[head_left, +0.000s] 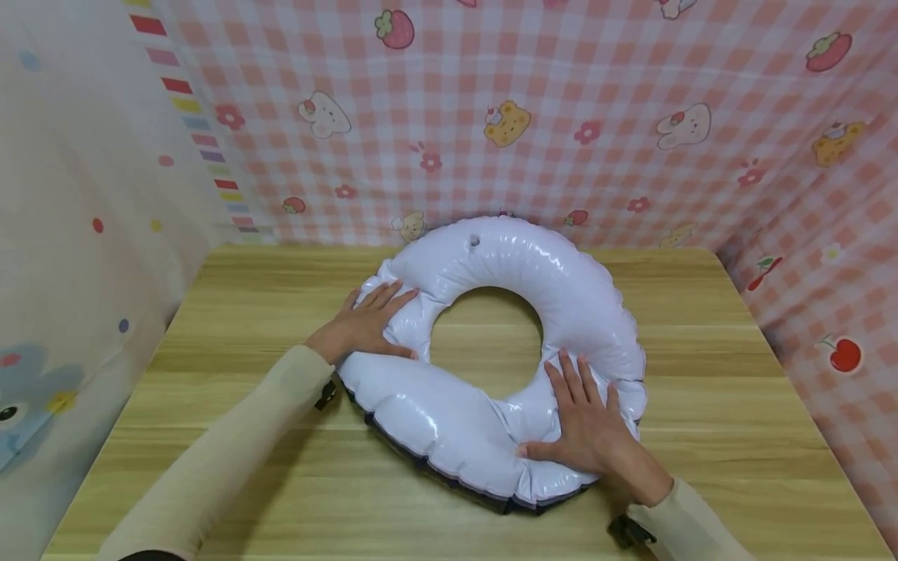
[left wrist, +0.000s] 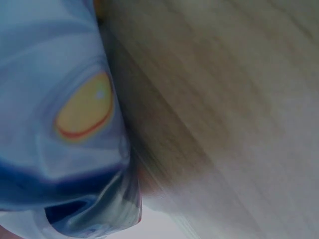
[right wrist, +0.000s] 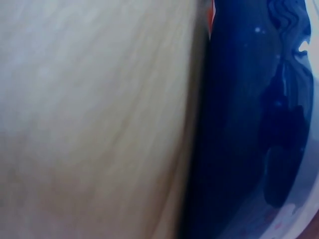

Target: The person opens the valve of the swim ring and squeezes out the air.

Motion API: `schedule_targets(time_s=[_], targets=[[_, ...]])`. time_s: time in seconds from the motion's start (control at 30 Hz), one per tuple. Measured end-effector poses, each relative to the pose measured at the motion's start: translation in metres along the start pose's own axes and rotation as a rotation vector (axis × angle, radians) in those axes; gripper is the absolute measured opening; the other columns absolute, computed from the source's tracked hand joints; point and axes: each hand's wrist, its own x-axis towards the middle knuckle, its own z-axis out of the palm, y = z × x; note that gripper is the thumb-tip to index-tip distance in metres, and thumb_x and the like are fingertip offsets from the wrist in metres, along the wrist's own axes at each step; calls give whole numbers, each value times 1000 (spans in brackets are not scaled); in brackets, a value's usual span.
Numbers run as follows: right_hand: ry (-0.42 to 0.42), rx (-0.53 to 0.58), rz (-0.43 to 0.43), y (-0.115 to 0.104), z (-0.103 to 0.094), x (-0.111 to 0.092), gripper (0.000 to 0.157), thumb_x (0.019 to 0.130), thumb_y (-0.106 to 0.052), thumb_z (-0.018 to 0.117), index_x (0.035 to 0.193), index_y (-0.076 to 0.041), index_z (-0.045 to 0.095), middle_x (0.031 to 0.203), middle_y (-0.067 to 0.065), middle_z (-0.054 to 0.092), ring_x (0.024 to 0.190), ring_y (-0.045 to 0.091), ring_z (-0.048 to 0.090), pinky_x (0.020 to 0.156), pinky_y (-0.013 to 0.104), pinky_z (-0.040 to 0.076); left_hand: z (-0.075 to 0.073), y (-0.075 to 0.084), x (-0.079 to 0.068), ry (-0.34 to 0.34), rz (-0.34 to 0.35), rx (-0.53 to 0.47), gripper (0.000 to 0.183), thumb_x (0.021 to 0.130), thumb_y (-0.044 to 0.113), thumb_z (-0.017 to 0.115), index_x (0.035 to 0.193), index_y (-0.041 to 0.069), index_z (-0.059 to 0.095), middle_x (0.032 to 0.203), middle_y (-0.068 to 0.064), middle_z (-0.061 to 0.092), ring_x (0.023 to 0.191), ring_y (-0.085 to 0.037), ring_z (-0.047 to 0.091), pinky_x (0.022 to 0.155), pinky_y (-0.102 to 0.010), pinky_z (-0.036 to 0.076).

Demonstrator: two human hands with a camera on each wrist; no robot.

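A partly inflated swim ring (head_left: 491, 249) lies flat on the wooden table, glossy white on top with a small valve near its far side. Spread fingers of the left hand (head_left: 368, 319) press into the ring's left part. On the near right part rests the right hand (head_left: 589, 425), fingers splayed, denting the plastic. Wrinkles run out from under both palms, and the near section bulges between them. Close up in the left wrist view, the ring's side (left wrist: 30, 99) carries a yellow printed patch. Dark blue plastic of the ring (right wrist: 239, 124) shows in the right wrist view.
The wooden table (head_left: 701, 343) reaches to a pink checked cloth (head_left: 449, 117) hung behind it. More cloth hangs at the right, and a pale dotted curtain (head_left: 84, 171) borders the left side. Small dark devices are strapped under both wrists.
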Motion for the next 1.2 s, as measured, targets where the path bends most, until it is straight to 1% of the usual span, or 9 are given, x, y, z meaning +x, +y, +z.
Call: schedule_targets(time_s=[0.23,0.43,0.6,0.77,0.87,0.93,1.03,1.13,1.2], targets=[[-38,18,18,-1,-2,1,134,72,-81,72,165,-5,11,173,19,-1,158,47,1,113,84,6,0,-1,2,0,1,-7,114,81,72,70,167,30,8,175,-6,-3,162,-35,3,125,-67,-2],[-57,14,18,-1,-4,0,134,72,-81,71,165,-5,11,173,19,-1,158,47,0,112,84,6,2,-1,2,-12,-1,-9,115,81,74,69,167,29,7,175,-7,-3,162,-35,2,125,-68,-1],[-39,21,8,0,-6,0,134,72,-83,70,165,-6,13,174,18,1,159,46,2,112,84,7,2,-2,1,8,1,-14,116,81,74,69,167,29,6,175,-6,-5,162,-34,1,125,-68,-1],[-27,31,11,0,-4,-4,131,72,-87,65,165,-8,17,174,15,6,159,45,6,112,84,11,4,-5,-3,35,43,-22,115,82,75,67,167,27,7,175,-7,-3,161,-36,4,124,-71,0],[-22,47,4,1,-5,-8,130,72,-88,63,165,-9,17,174,14,8,159,45,9,113,83,15,3,-8,-4,43,80,-66,111,85,74,66,167,28,8,175,-8,-2,161,-36,3,123,-72,-1],[-9,63,-19,3,-11,-10,129,73,-87,64,165,-8,18,174,15,10,158,45,12,112,82,18,1,-9,-5,62,106,-129,104,89,69,64,167,29,8,175,-9,-1,161,-36,2,122,-73,-1],[15,100,-88,11,-26,-12,123,78,-81,66,164,-6,20,173,18,11,158,47,12,116,76,21,-5,-7,-6,132,130,-216,95,95,60,63,166,27,11,174,-16,5,161,-39,3,122,-74,2],[33,133,-166,23,-45,-11,117,82,-73,70,164,-6,20,172,20,9,158,48,9,119,71,22,-13,-1,-13,199,113,-270,91,97,56,63,166,26,11,173,-21,5,160,-42,3,122,-74,5],[42,158,-201,31,-58,-8,116,83,-69,72,165,-9,17,173,18,6,158,48,5,119,72,20,-18,5,-20,238,89,-277,92,97,57,62,166,26,10,172,-22,4,160,-43,3,122,-74,6]])
